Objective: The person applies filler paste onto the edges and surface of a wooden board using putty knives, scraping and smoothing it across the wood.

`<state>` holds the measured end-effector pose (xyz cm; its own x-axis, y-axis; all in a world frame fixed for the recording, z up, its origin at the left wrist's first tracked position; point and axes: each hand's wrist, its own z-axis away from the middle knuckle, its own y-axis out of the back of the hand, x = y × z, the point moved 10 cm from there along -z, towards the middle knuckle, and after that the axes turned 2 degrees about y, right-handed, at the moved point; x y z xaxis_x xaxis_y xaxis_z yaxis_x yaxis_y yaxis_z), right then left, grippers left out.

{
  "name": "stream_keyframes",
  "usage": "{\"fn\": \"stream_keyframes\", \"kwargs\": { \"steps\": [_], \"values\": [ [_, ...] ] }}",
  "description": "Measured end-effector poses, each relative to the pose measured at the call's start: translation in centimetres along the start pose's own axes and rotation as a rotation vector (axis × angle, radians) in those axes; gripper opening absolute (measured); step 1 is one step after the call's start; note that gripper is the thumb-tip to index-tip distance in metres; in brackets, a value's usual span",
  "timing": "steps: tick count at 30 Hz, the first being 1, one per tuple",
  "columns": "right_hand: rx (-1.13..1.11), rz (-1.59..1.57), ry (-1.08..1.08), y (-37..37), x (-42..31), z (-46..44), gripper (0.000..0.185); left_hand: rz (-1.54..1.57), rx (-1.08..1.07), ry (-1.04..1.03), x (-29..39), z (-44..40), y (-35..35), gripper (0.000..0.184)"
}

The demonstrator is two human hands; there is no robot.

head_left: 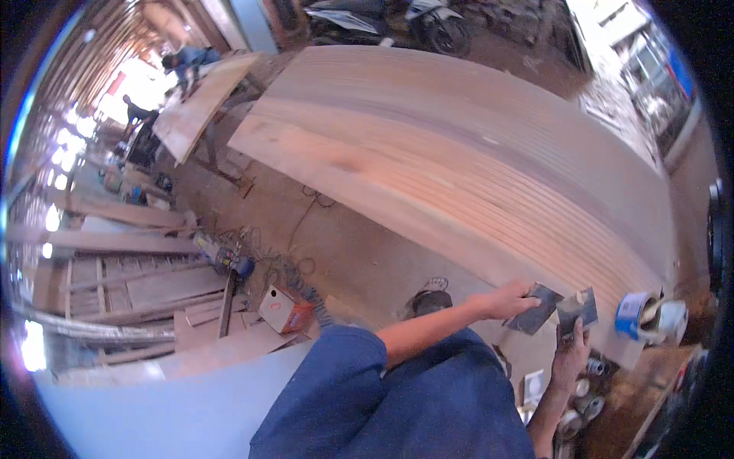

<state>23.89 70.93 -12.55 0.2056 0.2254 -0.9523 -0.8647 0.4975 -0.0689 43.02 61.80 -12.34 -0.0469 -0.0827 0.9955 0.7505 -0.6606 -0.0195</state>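
Observation:
My left hand (506,301) is closed on the edge of a dark, flat putty scraper (537,312). In my right hand (572,353) is a second dark putty scraper (587,307), gripped from below, with a pale dab on its upper part that looks like filler. The two blades are close together, and I cannot tell whether they touch. Both are over the near right edge of a large wooden panel (428,164) with long parallel grooves. Just right of my right hand, an open blue and white can (631,314) sits by the panel's corner.
Several cans (587,402) stand low by my right arm, near a wooden box (646,390). On the left are a power tool (225,254), a hose (306,294), an orange-white box (287,310) and stacked boards (130,241). A person (187,61) bends over another panel (202,103). Motorbikes (397,19) stand behind.

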Motion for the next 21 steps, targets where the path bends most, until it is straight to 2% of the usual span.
{"fn": "stream_keyframes", "kwargs": {
  "steps": [2, 3, 6, 7, 10, 11, 14, 15, 18, 21],
  "values": [
    [-0.009, -0.392, -0.067, -1.4, -1.4, 0.3, 0.031, 0.273, 0.161, 0.281, -5.0, 0.8, 1.1, 0.030],
    [-0.074, -0.390, -0.009, -2.4, -2.9, 0.4, 0.033, 0.424, 0.229, 0.419, -7.1, 1.3, 1.0, 0.028],
    [-0.191, -0.299, 0.167, -3.6, -3.8, -1.0, 0.029, 0.788, 0.444, 0.419, -5.9, 3.2, 2.4, 0.025],
    [-0.191, -0.100, 0.263, -3.6, -3.9, -1.2, 0.023, 0.831, 0.462, 0.394, -5.7, 3.3, 2.7, 0.025],
    [-0.401, 0.304, 0.760, -8.4, -7.5, 2.5, 0.023, 0.980, 0.485, 0.326, -4.9, 3.8, 3.0, 0.025],
    [-0.503, 0.343, 0.814, -10.2, -8.1, 3.8, 0.029, 1.046, 0.468, 0.310, -4.5, 3.7, 2.8, 0.025],
    [-0.466, 0.422, 0.914, -10.9, -7.5, 4.5, 0.025, 1.069, 0.487, 0.227, -2.6, 4.2, 3.1, 0.025],
    [-0.458, 0.472, 0.916, -11.3, -7.8, 4.9, 0.029, 1.045, 0.504, 0.195, -1.9, 4.7, 3.6, 0.025],
    [-0.384, 0.528, 0.851, -9.6, -6.3, 4.0, 0.036, 1.042, 0.548, 0.127, -0.6, 5.2, 3.9, 0.027],
    [-0.367, 0.489, 0.712, -8.3, -4.7, 3.1, 0.032, 1.047, 0.613, 0.159, -0.3, 6.0, 3.9, 0.030]
  ]
}}
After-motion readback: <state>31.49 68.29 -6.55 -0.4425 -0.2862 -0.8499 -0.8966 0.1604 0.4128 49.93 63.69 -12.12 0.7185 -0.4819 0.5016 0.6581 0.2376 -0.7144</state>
